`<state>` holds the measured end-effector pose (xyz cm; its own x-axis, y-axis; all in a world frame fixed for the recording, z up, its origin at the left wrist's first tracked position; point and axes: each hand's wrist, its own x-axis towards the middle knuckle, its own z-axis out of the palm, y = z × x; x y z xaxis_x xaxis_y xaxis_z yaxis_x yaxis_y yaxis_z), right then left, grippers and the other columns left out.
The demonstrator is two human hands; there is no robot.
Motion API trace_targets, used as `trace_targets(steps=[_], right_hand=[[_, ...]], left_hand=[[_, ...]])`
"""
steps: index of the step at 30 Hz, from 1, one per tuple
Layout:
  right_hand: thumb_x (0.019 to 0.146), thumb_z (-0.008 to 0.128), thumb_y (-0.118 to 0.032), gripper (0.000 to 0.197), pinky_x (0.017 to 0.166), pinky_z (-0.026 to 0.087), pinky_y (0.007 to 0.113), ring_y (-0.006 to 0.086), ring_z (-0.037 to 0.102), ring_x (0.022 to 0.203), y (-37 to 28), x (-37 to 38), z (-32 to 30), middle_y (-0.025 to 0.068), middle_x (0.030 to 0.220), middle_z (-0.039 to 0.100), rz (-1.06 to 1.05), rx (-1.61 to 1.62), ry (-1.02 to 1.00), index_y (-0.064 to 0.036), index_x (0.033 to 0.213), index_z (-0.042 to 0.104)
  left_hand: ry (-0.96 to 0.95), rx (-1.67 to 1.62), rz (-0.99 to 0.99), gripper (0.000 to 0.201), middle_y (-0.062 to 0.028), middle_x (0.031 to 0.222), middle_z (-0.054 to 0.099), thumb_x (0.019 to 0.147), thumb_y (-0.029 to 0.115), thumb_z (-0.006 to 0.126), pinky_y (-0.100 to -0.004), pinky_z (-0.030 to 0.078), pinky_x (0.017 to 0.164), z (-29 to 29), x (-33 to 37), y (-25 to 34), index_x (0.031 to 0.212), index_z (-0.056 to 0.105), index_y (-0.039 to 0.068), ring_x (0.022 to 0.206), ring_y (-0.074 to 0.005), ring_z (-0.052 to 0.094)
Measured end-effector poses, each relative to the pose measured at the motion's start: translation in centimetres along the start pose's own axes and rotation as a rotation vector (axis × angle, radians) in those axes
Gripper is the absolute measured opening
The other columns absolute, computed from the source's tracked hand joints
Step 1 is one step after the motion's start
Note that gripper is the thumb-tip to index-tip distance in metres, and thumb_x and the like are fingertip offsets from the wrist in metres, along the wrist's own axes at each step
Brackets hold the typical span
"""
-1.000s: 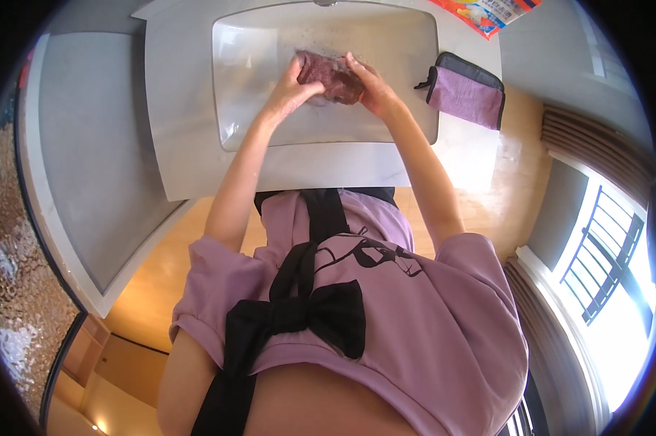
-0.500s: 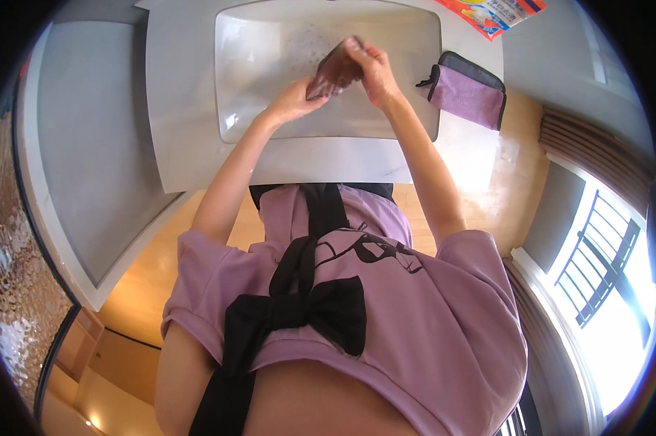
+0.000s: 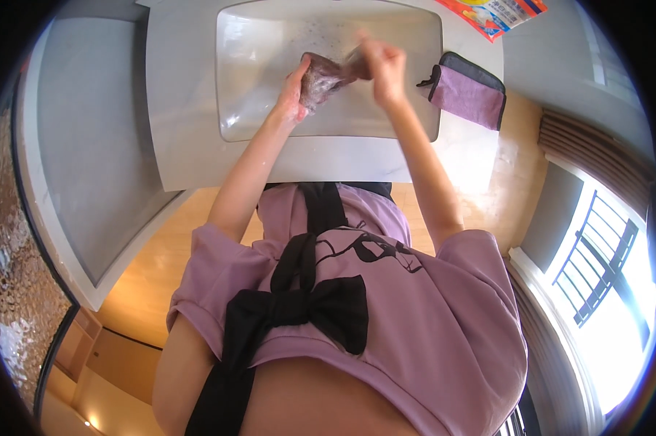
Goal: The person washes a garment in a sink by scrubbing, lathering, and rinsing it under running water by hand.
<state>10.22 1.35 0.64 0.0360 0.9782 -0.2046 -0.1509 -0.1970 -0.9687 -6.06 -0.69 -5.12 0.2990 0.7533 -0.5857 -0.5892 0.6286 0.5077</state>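
Note:
A wet, dark purplish-brown cloth (image 3: 322,80) with white suds on it is stretched between my two hands above the white sink (image 3: 230,94). My left hand (image 3: 294,93) grips its wider end, thumb along the edge and some foam by the wrist. The narrower, bunched end is closed in my right hand (image 3: 384,69), whose fingers are smeared by motion. Small bubbles dot the basin beyond the cloth.
Right of the sink, a folded purple cloth with black trim (image 3: 466,98) lies on the white counter (image 3: 186,123). A colourful packet (image 3: 496,14) sits at the far right. A bright window (image 3: 597,254) is at the lower right.
My left hand has turned upward and shifted slightly, spreading its end of the cloth. My right hand has moved a little to the right, drawing the cloth out sideways between both hands.

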Motion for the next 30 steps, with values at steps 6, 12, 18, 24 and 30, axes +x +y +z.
trace_targets(steps=[6,12,18,24,30], right_hand=[[0.071,0.058,-0.02,0.026,0.04,0.038,0.03,0.0206,0.045,0.038,3.2,-2.3,4.0,0.0087,0.045,0.047,-0.905,-0.967,-0.086,-0.0048,0.051,0.054],[0.066,0.058,-0.027,0.026,0.047,0.043,0.036,0.0309,0.049,0.044,3.1,-1.5,4.9,0.0144,0.047,0.049,-0.263,-0.784,0.04,-0.0078,0.048,0.056],[0.063,0.059,-0.028,0.021,0.056,0.046,0.038,0.0316,0.055,0.053,3.8,1.7,3.5,0.0154,0.057,0.056,-0.071,-0.938,0.133,-0.0077,0.057,0.061],[0.058,0.062,-0.024,0.02,0.05,0.045,0.038,0.0328,0.054,0.051,4.5,0.0,3.1,0.0162,0.052,0.053,-0.304,-0.95,0.169,-0.0077,0.049,0.056],[0.065,0.058,-0.027,0.024,0.05,0.044,0.039,0.0346,0.051,0.048,3.1,-2.3,5.9,0.0163,0.05,0.052,-0.429,-0.89,0.181,-0.0073,0.05,0.057]], left_hand=[[0.036,-0.162,-0.01,0.031,0.0013,0.063,0.05,0.08,0.044,0.044,-0.0247,0.035,0.043,3.9,-1.2,-1.5,0.074,0.051,0.014,0.056,-0.0111,0.048],[0.184,-0.042,-0.102,0.035,-0.005,0.082,0.056,0.084,0.039,0.036,-0.0325,0.045,0.057,2.9,-1.1,-1.0,0.09,0.051,0.009,0.073,-0.0181,0.054],[0.112,0.053,-0.099,0.037,-0.0085,0.081,0.055,0.085,0.037,0.031,-0.0348,0.048,0.068,3.2,-0.2,-2.1,0.09,0.051,0.006,0.078,-0.0207,0.055],[0.169,0.004,-0.164,0.019,-0.0042,0.075,0.056,0.084,0.023,0.042,-0.0283,0.047,0.054,3.6,0.2,-1.8,0.091,0.051,0.008,0.066,-0.0131,0.055],[-0.077,-0.241,-0.008,0.024,0.0003,0.064,0.051,0.084,0.032,0.041,-0.0273,0.038,0.046,2.5,0.7,-0.7,0.073,0.049,0.012,0.058,-0.0134,0.05]])
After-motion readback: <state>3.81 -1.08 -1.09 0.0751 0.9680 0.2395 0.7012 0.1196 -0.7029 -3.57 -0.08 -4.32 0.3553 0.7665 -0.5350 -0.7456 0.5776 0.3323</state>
